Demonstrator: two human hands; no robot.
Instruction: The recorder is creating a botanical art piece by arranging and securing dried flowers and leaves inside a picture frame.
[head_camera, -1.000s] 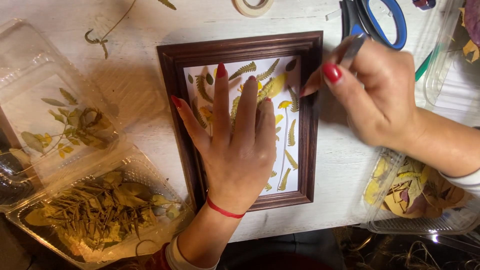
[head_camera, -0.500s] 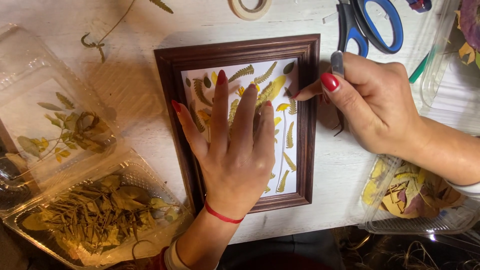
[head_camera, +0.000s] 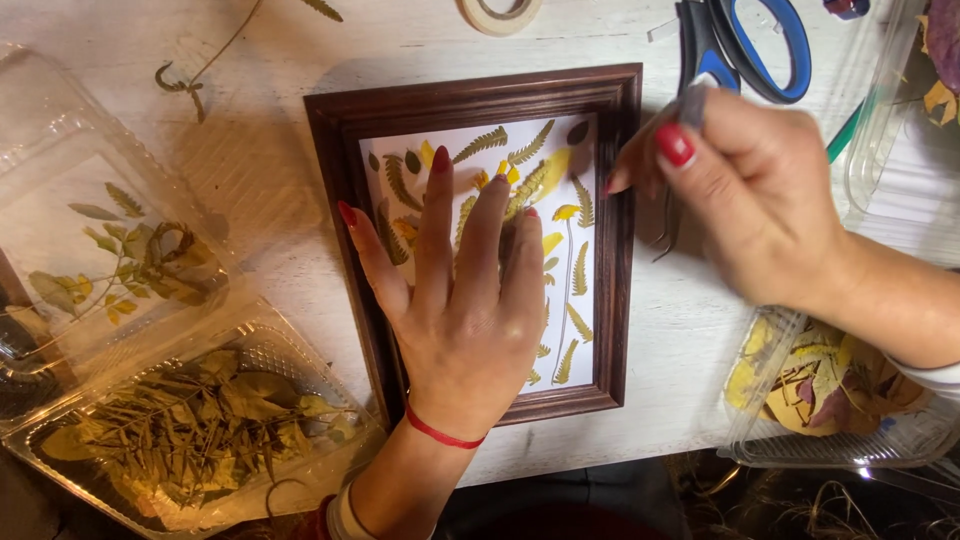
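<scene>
A dark brown wooden picture frame (head_camera: 470, 100) lies flat on the white table. Inside it is a white sheet with pressed fern leaves and yellow petals (head_camera: 575, 270). My left hand (head_camera: 460, 300) lies flat on the sheet, fingers spread, with a red string around the wrist. My right hand (head_camera: 745, 195) hovers at the frame's right edge and holds thin metal tweezers (head_camera: 672, 225), their tips pointing down beside the frame.
An open clear plastic box of dried leaves (head_camera: 190, 425) sits at lower left, its lid (head_camera: 95, 250) carrying pressed sprigs. Another clear box of yellow and red leaves (head_camera: 820, 390) is at lower right. Blue-handled scissors (head_camera: 745, 45) and a tape roll (head_camera: 500, 12) lie at the top.
My right hand has turned the tweezers from pointing up to pointing down beside the frame's right edge. The left hand has stayed flat on the sheet.
</scene>
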